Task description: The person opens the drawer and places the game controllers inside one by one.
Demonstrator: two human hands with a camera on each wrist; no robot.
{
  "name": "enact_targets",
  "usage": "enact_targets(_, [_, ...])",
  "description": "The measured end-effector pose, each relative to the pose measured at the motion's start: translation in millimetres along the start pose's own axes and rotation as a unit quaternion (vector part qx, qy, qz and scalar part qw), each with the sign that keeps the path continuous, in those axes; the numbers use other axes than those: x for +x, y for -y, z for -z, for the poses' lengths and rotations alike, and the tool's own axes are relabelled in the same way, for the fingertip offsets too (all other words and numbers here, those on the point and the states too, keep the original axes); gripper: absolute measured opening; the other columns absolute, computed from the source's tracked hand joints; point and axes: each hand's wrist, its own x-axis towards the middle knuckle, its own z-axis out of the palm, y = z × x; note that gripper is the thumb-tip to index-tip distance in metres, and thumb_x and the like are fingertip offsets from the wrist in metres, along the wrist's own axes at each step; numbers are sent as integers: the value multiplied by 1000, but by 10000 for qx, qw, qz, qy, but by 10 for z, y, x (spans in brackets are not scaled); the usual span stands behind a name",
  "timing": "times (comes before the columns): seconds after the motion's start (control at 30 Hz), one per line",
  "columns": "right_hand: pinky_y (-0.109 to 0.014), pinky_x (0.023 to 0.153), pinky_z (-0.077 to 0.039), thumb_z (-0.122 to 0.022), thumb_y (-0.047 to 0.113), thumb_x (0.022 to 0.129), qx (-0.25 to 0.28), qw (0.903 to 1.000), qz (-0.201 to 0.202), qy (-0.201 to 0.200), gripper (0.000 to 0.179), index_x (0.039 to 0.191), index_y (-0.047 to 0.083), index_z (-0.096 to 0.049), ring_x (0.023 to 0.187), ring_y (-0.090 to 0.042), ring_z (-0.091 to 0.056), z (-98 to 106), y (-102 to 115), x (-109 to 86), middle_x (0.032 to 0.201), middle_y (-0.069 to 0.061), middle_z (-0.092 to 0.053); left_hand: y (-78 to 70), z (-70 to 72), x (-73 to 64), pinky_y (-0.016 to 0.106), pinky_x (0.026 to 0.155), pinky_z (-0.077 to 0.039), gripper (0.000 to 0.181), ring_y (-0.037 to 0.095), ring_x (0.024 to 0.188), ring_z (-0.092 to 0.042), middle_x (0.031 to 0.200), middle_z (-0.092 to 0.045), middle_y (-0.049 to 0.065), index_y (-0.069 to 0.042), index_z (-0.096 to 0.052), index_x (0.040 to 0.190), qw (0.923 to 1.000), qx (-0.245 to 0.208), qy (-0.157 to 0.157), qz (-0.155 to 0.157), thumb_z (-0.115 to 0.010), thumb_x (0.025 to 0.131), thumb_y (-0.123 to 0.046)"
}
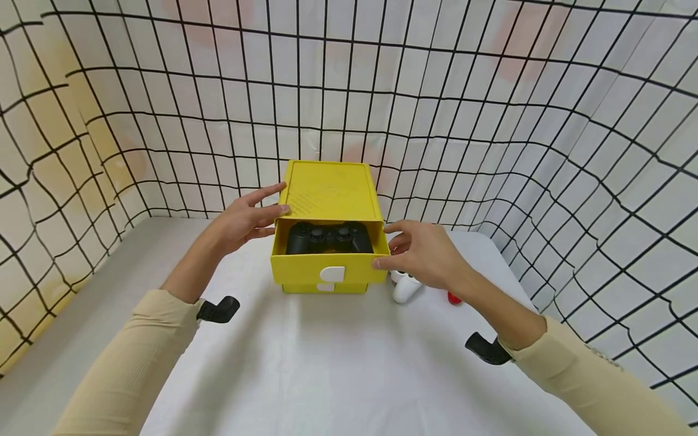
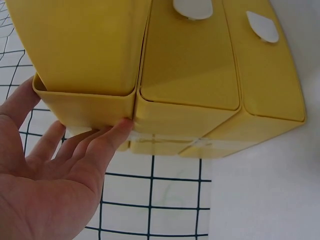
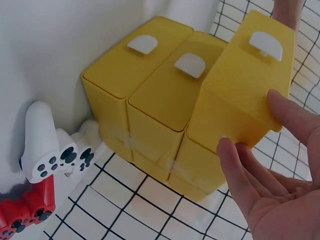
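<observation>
A yellow drawer unit [image 1: 334,188] stands on the white surface, its top drawer [image 1: 302,270] pulled partway out. Inside that drawer lies a black game controller [image 1: 329,238]. My left hand [image 1: 242,219] touches the unit's left side near the top, fingers fairly straight; the left wrist view shows the thumb reaching to the top edge. At the drawer's front right corner is my right hand [image 1: 422,251]. Its thumb [image 3: 287,112] rests on the drawer front and its other fingertips touch the right side. White half-round handles [image 3: 190,65] mark the drawer fronts; the lower two drawers look closed.
A white controller [image 1: 406,288] lies right of the unit, with a red controller [image 3: 30,207] beside it. Black wire mesh [image 1: 349,91] stands around the back and sides before pale sheeting. White cloth [image 1: 327,369] covers the surface in front of the unit.
</observation>
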Motion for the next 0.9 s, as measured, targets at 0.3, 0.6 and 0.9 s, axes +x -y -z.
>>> enact_targets(0.3, [-45, 91, -60, -85, 43, 79, -45, 9995, -74, -298, 85, 149, 17, -45, 116, -30, -63, -27, -7, 100, 127, -11, -65, -9, -6, 11, 48, 117, -42, 78, 23, 137, -54, 145, -59, 7, -39, -32, 159, 10000, -15, -50, 45, -74, 94, -39])
enact_targets(0.6, [-49, 96, -57, -82, 47, 81, -222, 9996, -108, 165, 81, 150, 26, -47, 125, -31, -56, -55, 23, 280, 139, -11, -58, -16, 3, 13, 46, 116, -44, 77, 23, 133, -57, 143, -60, 6, -40, -33, 158, 9999, -51, -100, 106, -74, 93, -37])
enact_targets(0.9, [-48, 96, -56, -82, 40, 84, 106, 9996, -12, -273, 61, 135, 19, -57, 122, -31, -59, -133, 18, 370, 132, -11, -63, -4, -9, 13, 44, 115, -45, 77, 20, 135, -56, 143, -61, 5, -39, -33, 158, 9998, -173, -65, 53, -75, 94, -34])
